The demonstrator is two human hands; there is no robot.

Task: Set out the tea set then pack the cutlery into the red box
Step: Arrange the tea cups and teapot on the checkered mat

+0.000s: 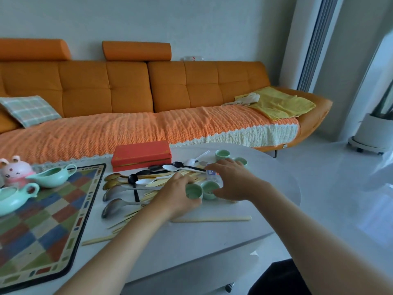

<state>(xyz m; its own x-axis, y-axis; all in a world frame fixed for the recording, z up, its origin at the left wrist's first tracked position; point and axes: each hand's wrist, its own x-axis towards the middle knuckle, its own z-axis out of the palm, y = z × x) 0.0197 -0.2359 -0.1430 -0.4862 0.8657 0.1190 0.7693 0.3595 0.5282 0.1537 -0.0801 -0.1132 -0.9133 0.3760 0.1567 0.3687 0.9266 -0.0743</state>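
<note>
Left hand (178, 194) grips a cup (194, 192) just right of the cutlery (136, 184); right hand (234, 179) touches the next cup (209, 188), hold unclear. Red box (141, 155) lies closed, far behind. Lifting both cups may knock them together

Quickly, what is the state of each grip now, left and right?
Left grip: holds a green cup.
Right grip: over a second cup, thumb beside it; whether it holds cannot be told.
</note>
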